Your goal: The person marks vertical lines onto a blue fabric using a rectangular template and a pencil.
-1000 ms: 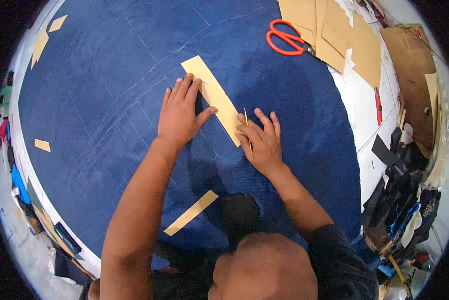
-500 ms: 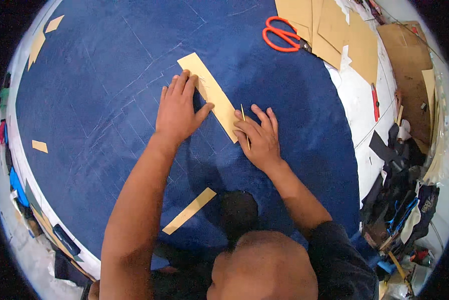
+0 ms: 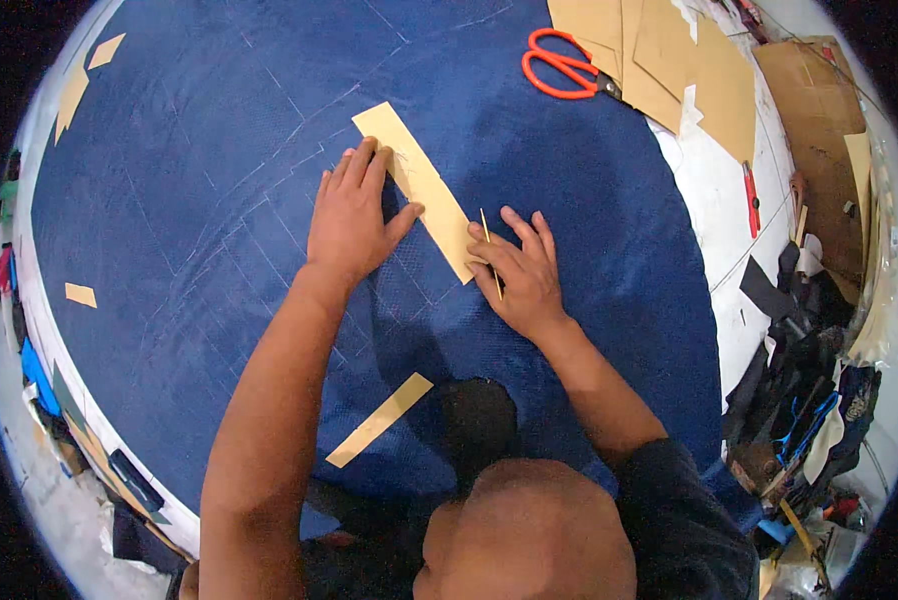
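Note:
A long tan cardboard strip (image 3: 431, 188) lies slantwise on dark blue cloth (image 3: 619, 290) marked with thin pale lines. My left hand (image 3: 349, 220) rests flat along the strip's left edge, its fingertips on the card and its thumb spread toward the lower part. Near the strip's lower right end, my right hand (image 3: 524, 280) pinches a thin yellowish stick (image 3: 485, 224), pen-like, between thumb and index finger. Its other fingers are raised and apart. The stick's exact kind is too small to make out.
Orange-handled scissors (image 3: 561, 65) lie by tan card sheets (image 3: 659, 60) at the far right. A shorter card strip (image 3: 379, 420) lies near me. A red cutter-like tool (image 3: 751, 198) and dark scraps (image 3: 799, 340) are on the right, small card pieces (image 3: 80, 294) on the left.
Almost nothing differs. The whole view has shifted very slightly; both hands keep their places at the strip.

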Demonstrator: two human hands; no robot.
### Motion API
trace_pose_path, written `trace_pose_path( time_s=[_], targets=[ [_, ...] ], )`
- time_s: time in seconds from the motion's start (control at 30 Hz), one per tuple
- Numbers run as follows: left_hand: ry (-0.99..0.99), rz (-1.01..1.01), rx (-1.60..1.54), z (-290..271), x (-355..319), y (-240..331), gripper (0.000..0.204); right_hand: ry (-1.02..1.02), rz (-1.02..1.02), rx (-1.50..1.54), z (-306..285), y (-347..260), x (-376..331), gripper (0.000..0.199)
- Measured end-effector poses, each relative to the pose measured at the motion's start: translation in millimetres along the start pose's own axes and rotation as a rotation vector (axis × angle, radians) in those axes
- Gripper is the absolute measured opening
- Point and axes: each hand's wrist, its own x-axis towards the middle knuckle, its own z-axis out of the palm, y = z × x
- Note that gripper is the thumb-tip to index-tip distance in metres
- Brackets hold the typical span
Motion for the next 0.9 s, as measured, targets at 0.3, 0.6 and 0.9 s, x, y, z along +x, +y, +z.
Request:
trace_pose_path(
  time_s=[0.3,0.6,0.9],
  targets=[
    [0.010,0.009,0.003,0.7,-0.1,-2.0,0.078,0.011,-0.011,0.015,1.0,-0.1,0.3,0.016],
    [-0.030,-0.014,0.000,-1.4,-1.1,1.9,0.086,0.007,-0.008,0.024,-0.8,-0.1,0.8,0.018],
    [-0.067,-0.061,-0.041,-2.0,-2.1,3.0,0.089,-0.006,-0.003,0.024,1.3,0.9,0.2,0.021]
  ],
)
